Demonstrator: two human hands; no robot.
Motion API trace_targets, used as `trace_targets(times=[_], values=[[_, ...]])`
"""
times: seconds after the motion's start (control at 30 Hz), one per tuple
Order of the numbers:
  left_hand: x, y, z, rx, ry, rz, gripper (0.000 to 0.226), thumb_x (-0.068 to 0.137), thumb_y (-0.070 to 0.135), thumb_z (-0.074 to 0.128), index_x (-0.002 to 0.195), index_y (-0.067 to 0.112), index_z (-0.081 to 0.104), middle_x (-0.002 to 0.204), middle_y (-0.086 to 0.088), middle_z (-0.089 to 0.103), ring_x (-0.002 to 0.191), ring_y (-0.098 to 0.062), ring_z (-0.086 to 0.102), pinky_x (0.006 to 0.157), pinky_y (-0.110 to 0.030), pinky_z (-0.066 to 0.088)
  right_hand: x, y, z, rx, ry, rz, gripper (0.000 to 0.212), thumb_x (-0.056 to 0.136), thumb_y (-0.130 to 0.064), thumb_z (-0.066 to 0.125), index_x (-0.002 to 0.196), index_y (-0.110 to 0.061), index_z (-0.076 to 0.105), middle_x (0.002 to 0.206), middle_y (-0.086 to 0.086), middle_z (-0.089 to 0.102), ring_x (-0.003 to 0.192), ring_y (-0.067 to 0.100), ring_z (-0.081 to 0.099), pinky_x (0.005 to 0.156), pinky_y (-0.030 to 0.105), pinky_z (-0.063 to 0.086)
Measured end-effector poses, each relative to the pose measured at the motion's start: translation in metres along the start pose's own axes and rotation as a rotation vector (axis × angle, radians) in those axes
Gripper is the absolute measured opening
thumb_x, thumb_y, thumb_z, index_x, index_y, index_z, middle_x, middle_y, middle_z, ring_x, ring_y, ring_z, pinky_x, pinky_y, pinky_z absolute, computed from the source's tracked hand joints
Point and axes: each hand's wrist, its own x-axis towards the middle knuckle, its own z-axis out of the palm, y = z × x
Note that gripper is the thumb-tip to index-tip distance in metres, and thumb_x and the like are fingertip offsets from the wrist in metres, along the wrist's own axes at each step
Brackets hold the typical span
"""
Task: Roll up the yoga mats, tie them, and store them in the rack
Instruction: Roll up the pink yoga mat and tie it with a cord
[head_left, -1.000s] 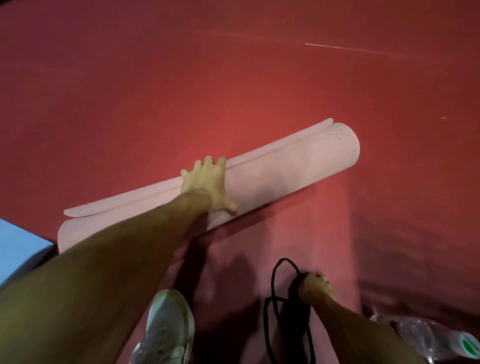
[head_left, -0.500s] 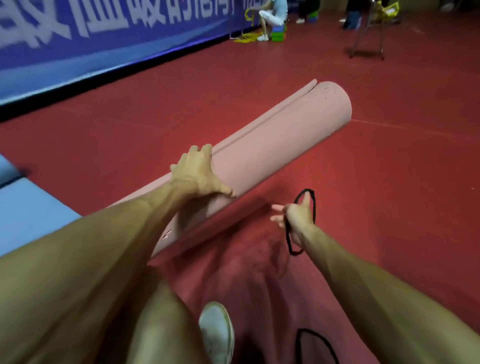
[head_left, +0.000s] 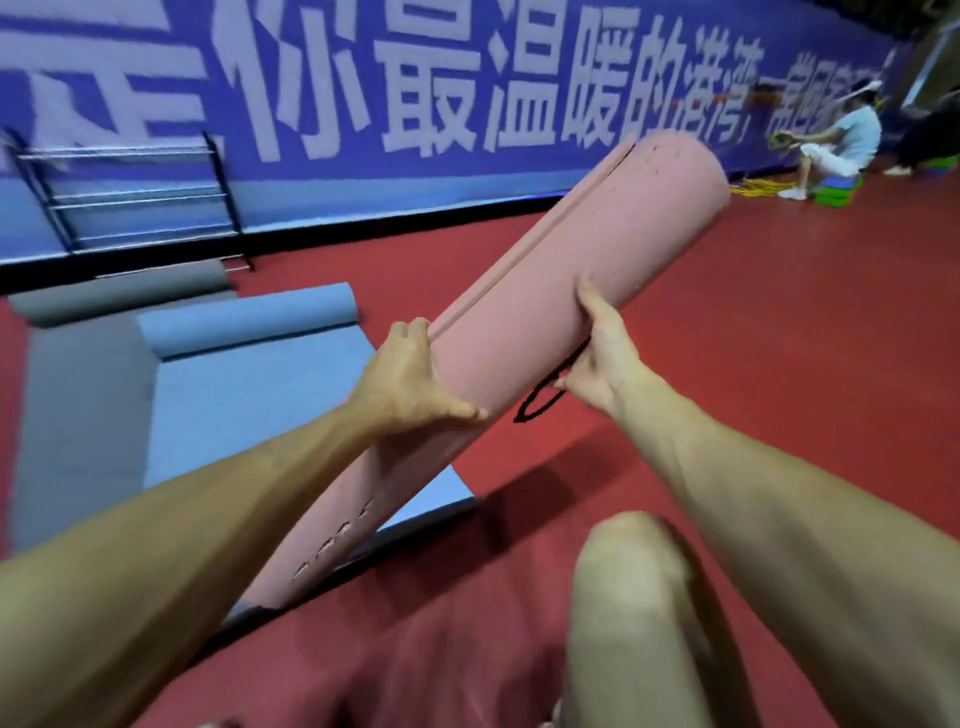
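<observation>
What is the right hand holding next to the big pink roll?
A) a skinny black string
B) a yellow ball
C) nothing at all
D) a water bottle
A: the right hand pinches a thin black cord, whose loop hangs out below the fingers, while its thumb presses on the rolled pink foam yoga mat.

Your left hand (head_left: 405, 379) wraps the pink rolled mat (head_left: 571, 291) with its fingertips out of sight behind the roll, and your left forearm covers the mat's lower end. The black cord (head_left: 537, 408) pinched in your right hand (head_left: 602, 358) shows only as a small loop, the rest hidden behind hand and mat. The metal rack (head_left: 130, 202) is blurred, the banner (head_left: 467, 104) is cut off at the top edge, and a seated person (head_left: 841, 145) is too small to make out
</observation>
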Motion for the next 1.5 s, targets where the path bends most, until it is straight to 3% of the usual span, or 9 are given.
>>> trace_targets(times=[0.27,0.37,0.63,0.73,0.83,1.0,1.17,1.3,1.5], values=[[-0.045,-0.087,-0.052,0.016,-0.042,-0.099,0.141,0.05,0.046,0.091,0.151,0.022,-0.004,0.156,-0.004,0.017,0.138,-0.024,0.032,0.107,-0.04,0.034,0.014,0.053,0.111,-0.232,-0.057,-0.019,0.063,0.064,-0.057,0.078,0.107,-0.016,0.059,0.095,0.0,0.072,0.082,0.016,0.068,0.077,0.041,0.057],[-0.054,-0.105,-0.051,-0.069,-0.094,-0.139,0.15,0.049,0.041,0.092,0.149,0.028,-0.019,0.151,-0.007,0.023,0.135,-0.021,0.033,0.109,-0.038,0.033,0.013,0.069,0.125,-0.314,-0.07,-0.054,0.094,0.039,-0.065,0.08,0.115,-0.014,0.056,0.101,-0.001,0.072,0.084,0.015,0.07,0.067,0.04,0.058],[-0.057,-0.104,-0.034,-0.826,-0.003,-0.371,0.047,0.075,0.011,0.07,0.109,0.017,0.039,0.131,0.003,0.049,0.102,0.0,0.055,0.08,-0.026,0.048,0.022,0.105,0.118,-0.523,-0.137,-0.222,0.099,0.039,-0.05,0.092,0.119,-0.02,0.042,0.112,-0.009,0.061,0.101,0.009,0.063,0.089,0.036,0.053],[-0.055,-0.105,-0.041,-0.817,0.012,-0.427,0.065,0.068,0.029,0.066,0.123,0.023,0.031,0.124,0.002,0.05,0.106,-0.015,0.059,0.09,-0.041,0.05,0.018,0.115,0.115,-0.667,-0.181,-0.196,0.113,0.033,-0.057,0.09,0.126,-0.022,0.036,0.116,-0.01,0.058,0.105,0.01,0.06,0.093,0.038,0.052],[-0.062,-0.107,-0.049,-0.661,-0.035,-0.387,0.081,0.084,0.042,0.068,0.14,0.038,0.011,0.108,0.002,0.055,0.095,-0.01,0.061,0.079,-0.028,0.047,0.008,0.124,0.11,-0.772,-0.233,-0.147,0.113,0.029,-0.062,0.089,0.121,-0.026,0.033,0.113,-0.011,0.058,0.102,0.013,0.062,0.082,0.044,0.056],[-0.058,-0.106,-0.061,-0.593,0.125,-0.378,0.094,0.051,0.081,0.069,0.118,0.018,0.051,0.119,-0.001,0.057,0.096,-0.003,0.059,0.073,-0.02,0.043,-0.012,0.132,0.109,-0.928,-0.33,-0.098,0.099,0.042,-0.053,0.092,0.112,-0.019,0.03,0.114,-0.009,0.054,0.103,0.011,0.056,0.079,0.032,0.051],[-0.06,-0.09,-0.077,-0.562,0.256,-0.316,0.127,0.049,0.067,0.08,0.148,0.032,0.007,0.116,0.019,0.047,0.111,-0.006,0.054,0.095,-0.029,0.044,-0.029,0.135,0.118,-0.971,-0.336,-0.085,0.095,0.051,-0.047,0.092,0.116,-0.017,0.029,0.116,-0.007,0.053,0.1,0.012,0.051,0.075,0.027,0.043],[-0.061,-0.086,-0.081,-0.453,0.331,-0.265,0.092,0.045,0.067,0.083,0.123,0.035,0.044,0.113,0.017,0.056,0.106,-0.003,0.056,0.09,-0.028,0.049,-0.032,0.127,0.116,-1.006,-0.358,-0.122,0.09,0.047,-0.04,0.095,0.115,-0.019,0.04,0.112,-0.008,0.055,0.095,0.008,0.055,0.067,0.024,0.046],[-0.06,-0.095,-0.083,-0.489,0.429,-0.286,0.087,0.052,0.053,0.087,0.124,0.027,0.047,0.105,0.022,0.056,0.098,0.002,0.059,0.088,-0.031,0.053,-0.02,0.115,0.118,-0.603,-0.323,-0.176,0.059,0.048,-0.005,0.088,0.102,-0.019,0.068,0.106,-0.003,0.071,0.093,0.011,0.067,0.076,0.031,0.055]])
